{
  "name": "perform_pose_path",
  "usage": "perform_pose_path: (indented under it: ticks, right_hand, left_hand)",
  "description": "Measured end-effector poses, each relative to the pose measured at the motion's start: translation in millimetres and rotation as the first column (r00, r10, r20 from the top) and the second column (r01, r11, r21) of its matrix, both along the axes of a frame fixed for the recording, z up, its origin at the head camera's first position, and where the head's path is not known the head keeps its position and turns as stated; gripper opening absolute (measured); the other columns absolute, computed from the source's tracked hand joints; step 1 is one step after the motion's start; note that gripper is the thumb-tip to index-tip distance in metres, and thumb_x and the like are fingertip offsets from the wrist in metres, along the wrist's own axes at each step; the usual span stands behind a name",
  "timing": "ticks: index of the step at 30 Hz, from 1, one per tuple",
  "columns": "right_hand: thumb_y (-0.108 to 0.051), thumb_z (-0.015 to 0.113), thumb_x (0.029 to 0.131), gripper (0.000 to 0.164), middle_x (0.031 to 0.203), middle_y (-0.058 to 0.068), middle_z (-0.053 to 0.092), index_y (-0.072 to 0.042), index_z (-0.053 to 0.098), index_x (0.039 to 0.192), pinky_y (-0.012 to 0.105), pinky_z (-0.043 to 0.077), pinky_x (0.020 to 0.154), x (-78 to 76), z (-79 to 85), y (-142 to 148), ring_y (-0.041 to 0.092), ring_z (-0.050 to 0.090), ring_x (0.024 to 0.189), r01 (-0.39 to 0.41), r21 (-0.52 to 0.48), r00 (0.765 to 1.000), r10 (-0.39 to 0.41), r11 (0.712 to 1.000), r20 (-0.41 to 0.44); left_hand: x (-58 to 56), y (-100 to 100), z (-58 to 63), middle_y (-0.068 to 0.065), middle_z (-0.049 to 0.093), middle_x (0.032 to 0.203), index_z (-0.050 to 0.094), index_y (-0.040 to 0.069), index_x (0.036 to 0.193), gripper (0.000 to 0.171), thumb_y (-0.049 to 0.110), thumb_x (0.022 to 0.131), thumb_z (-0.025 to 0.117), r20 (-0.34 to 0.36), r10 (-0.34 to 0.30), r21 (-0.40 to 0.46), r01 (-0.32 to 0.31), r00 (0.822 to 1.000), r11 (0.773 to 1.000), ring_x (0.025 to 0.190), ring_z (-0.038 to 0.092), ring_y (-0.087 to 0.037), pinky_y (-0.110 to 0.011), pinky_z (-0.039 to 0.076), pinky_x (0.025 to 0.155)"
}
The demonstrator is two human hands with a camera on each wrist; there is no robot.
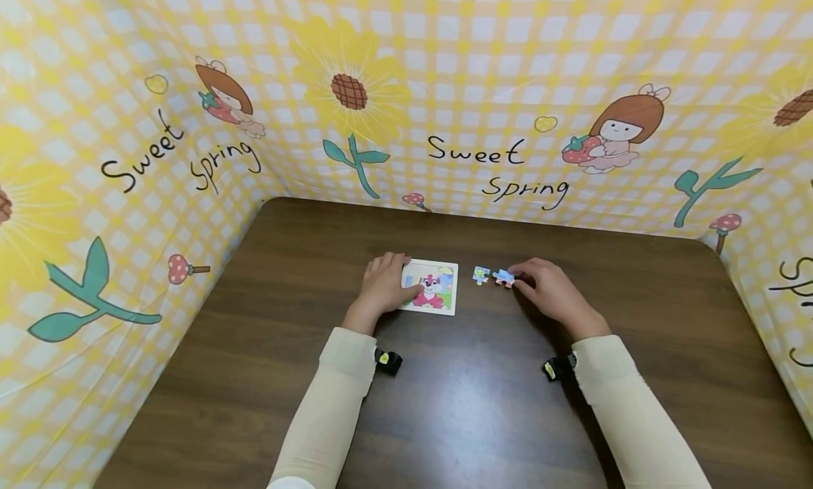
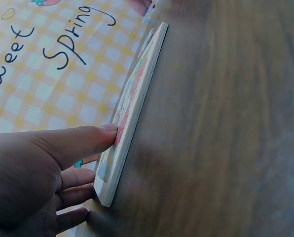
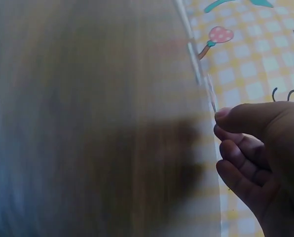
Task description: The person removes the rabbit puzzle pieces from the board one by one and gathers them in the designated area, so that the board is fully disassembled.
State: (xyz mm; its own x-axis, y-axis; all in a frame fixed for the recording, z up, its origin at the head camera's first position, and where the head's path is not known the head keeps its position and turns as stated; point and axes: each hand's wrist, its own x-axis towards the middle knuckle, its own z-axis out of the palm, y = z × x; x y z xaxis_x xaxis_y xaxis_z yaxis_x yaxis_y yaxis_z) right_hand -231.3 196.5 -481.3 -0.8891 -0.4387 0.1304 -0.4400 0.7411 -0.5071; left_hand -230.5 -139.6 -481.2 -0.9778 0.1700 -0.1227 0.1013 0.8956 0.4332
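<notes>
A small jigsaw puzzle board with a white frame and a pink cartoon animal lies flat on the table. My left hand holds it at its left side: the thumb rests over the picture, and the other fingers lie along the edge. To the right of the board are two blue jigsaw pieces. One loose piece lies alone on the table. The other puzzle piece is pinched by its right side between thumb and fingers of my right hand; the right wrist view shows it only edge-on.
The dark wooden table reaches back to a yellow checked cloth wall printed with flowers and lettering. The cloth also stands along the left and right sides. A black strap device sits on the left wrist and another on the right.
</notes>
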Motion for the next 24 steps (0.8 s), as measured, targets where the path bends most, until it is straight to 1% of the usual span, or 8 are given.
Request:
perform_pose_path:
  ticks: [6,10,18,24]
  right_hand:
    - [-0.011,0.064,0.094,0.024,0.108,0.01,0.064,-0.005,0.069,0.117,0.044,0.052,0.081,-1.4,-0.8,4.3,0.024,0.062,0.094,-0.013,0.029,0.999,0.011,0.999,0.044]
    - [-0.011,0.063,0.095,0.024,0.108,0.01,0.063,-0.005,0.069,0.117,0.043,0.052,0.081,-2.9,-1.9,3.3,0.024,0.062,0.093,-0.011,0.027,0.999,0.01,1.0,0.035]
    - [-0.008,0.063,0.094,0.023,0.106,0.011,0.061,-0.003,0.068,0.116,0.044,0.052,0.079,-2.6,-4.7,2.7,0.026,0.061,0.092,-0.006,0.027,1.0,0.006,1.0,0.014]
    - [-0.009,0.063,0.094,0.023,0.106,0.01,0.06,-0.003,0.068,0.117,0.044,0.052,0.079,-2.7,-4.9,2.9,0.026,0.061,0.092,0.003,0.037,1.0,-0.004,0.999,0.019]
  left_hand:
    - [-0.3,-1.5,-2.2,-0.01,0.041,0.143,0.045,0.012,0.142,0.072,0.051,0.086,0.068,0.01,0.001,0.001,-0.001,1.0,1.0,0.135,0.029,-0.032,-0.048,0.01,0.117]
    - [-0.8,-1.8,-2.4,-0.01,0.041,0.143,0.045,0.012,0.143,0.072,0.051,0.086,0.068,0.006,0.005,0.008,-0.005,1.0,1.0,0.135,0.029,-0.032,-0.048,0.01,0.117]
    - [-0.5,-1.2,0.0,-0.01,0.041,0.143,0.045,0.012,0.143,0.073,0.051,0.086,0.068,0.01,0.003,-0.004,-0.003,1.0,1.0,0.136,0.029,-0.032,-0.049,0.01,0.117]
    - [-0.6,-1.0,-1.2,-0.009,0.04,0.144,0.044,0.013,0.143,0.073,0.052,0.086,0.068,0.016,0.006,-0.004,-0.006,1.0,1.0,0.136,0.028,-0.032,-0.049,0.009,0.117]
